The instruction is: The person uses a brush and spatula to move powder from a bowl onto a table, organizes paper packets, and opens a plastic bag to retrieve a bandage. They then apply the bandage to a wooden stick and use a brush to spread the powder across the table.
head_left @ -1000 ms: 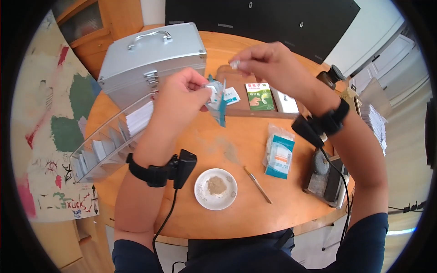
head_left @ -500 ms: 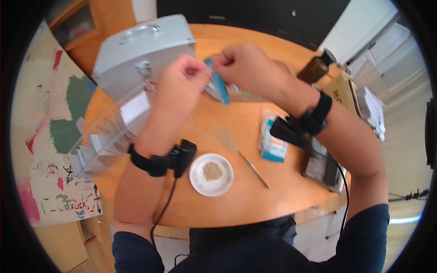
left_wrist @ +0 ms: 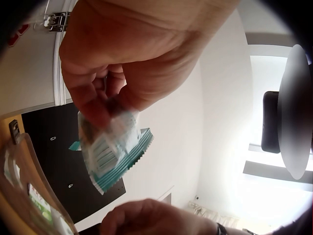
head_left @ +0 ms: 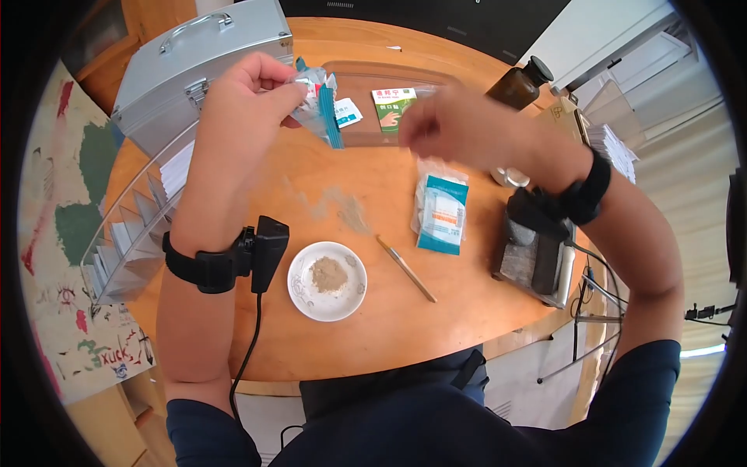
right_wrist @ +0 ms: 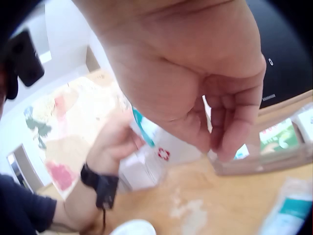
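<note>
My left hand [head_left: 253, 93] pinches a clear plastic packet with teal sealed ends [head_left: 313, 117] above the table, near the silver case. In the left wrist view the packet [left_wrist: 110, 152] hangs from thumb and fingers, something white inside. My right hand [head_left: 467, 128] is to its right, blurred, in front of the tray. The right wrist view has this hand [right_wrist: 195, 73] with fingers bent and tips close to the thumb; I cannot tell whether anything is between them. Below, a white dish [head_left: 327, 310] bears beige powder [head_left: 328, 274], and a slim brush [head_left: 406, 268] lies beside it.
A brown translucent tray [head_left: 354, 70] holds a green plaster box [head_left: 394, 107] and a small white-blue sachet [head_left: 347, 113]. Another teal packet [head_left: 443, 218] lies mid-right. A brown bottle [head_left: 517, 87], silver case [head_left: 171, 74], clear divided rack [head_left: 128, 226] and dark stone block [head_left: 533, 261] stand around.
My right hand, first apart with a small white piece at its fingertips, came to the packet, then drew away right. The left hand keeps hold of the packet. The head view has shifted.
</note>
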A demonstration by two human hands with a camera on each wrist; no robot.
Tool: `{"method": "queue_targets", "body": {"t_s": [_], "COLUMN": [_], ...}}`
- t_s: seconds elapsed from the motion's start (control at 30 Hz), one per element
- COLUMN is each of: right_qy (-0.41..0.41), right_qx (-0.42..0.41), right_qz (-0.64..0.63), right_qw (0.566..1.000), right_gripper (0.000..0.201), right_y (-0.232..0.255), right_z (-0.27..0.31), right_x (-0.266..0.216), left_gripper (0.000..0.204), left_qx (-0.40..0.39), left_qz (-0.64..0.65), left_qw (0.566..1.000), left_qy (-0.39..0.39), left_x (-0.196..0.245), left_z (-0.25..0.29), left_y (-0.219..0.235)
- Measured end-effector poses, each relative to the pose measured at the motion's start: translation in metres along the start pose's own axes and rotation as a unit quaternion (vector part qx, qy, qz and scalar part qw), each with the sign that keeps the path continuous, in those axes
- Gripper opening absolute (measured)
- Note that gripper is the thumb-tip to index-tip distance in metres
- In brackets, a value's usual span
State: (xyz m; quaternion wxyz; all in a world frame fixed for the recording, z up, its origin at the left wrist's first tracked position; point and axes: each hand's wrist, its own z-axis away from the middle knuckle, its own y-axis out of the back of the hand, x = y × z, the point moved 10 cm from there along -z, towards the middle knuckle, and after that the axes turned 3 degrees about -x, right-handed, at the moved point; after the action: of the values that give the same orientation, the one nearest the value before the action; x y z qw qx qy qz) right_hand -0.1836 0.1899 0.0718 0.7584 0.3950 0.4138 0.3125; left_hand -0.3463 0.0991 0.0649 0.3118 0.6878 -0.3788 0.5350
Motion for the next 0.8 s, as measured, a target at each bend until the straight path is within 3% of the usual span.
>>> {"method": "queue_targets", "body": {"t_s": [0.03, 0.1, 0.13, 0.2, 0.37, 0.47, 0.57, 0.63, 0.67, 0.73, 0.8], "right_qy": [0.07, 0.067, 0.066, 0.165, 0.211, 0.222, 0.174, -0.011, -0.078, -0.041, -0.065], "right_qx": [0.009, -0.087, -0.088, -0.102, -0.078, -0.049, -0.003, 0.004, -0.007, 0.022, 0.036], "right_qz": [0.067, 0.17, 0.17, 0.327, 0.343, 0.288, 0.209, 0.009, -0.127, -0.242, -0.256], "right_qw": [0.995, 0.979, 0.979, 0.925, 0.912, 0.93, 0.962, 1.0, 0.989, 0.969, 0.964], "right_gripper": [0.012, 0.021, 0.021, 0.023, 0.017, 0.018, 0.015, 0.015, 0.016, 0.023, 0.023], "right_y": [-0.022, -0.074, -0.085, -0.112, -0.109, -0.084, -0.05, -0.021, -0.014, -0.008, 0.003], "right_z": [0.008, 0.024, 0.029, 0.04, 0.039, 0.042, 0.037, 0.03, 0.03, 0.02, 0.025], "right_x": [-0.001, 0.009, 0.011, 0.002, 0.003, 0.0, 0.005, 0.035, 0.045, 0.071, 0.067], "left_gripper": [0.011, 0.011, 0.011, 0.011, 0.012, 0.012, 0.012, 0.011, 0.011, 0.011, 0.011], "left_qx": [-0.005, -0.011, -0.013, -0.016, -0.018, -0.015, -0.015, -0.013, -0.011, -0.009, -0.005], "left_qz": [0.005, 0.01, 0.015, 0.02, 0.016, 0.019, 0.017, 0.019, 0.021, 0.018, 0.012], "left_qw": [1.0, 1.0, 1.0, 1.0, 1.0, 1.0, 1.0, 1.0, 1.0, 1.0, 1.0], "left_qy": [-0.001, 0.0, 0.0, -0.001, 0.002, 0.005, 0.005, 0.001, -0.004, 0.0, 0.003], "left_x": [0.001, 0.001, 0.001, 0.001, 0.004, 0.006, 0.009, 0.009, 0.01, 0.01, 0.011], "left_z": [0.0, 0.0, 0.0, 0.001, 0.002, 0.002, 0.002, 0.002, 0.001, 0.001, 0.001], "left_y": [0.0, -0.002, -0.003, -0.004, -0.003, -0.001, 0.001, 0.004, 0.005, 0.005, 0.005]}}
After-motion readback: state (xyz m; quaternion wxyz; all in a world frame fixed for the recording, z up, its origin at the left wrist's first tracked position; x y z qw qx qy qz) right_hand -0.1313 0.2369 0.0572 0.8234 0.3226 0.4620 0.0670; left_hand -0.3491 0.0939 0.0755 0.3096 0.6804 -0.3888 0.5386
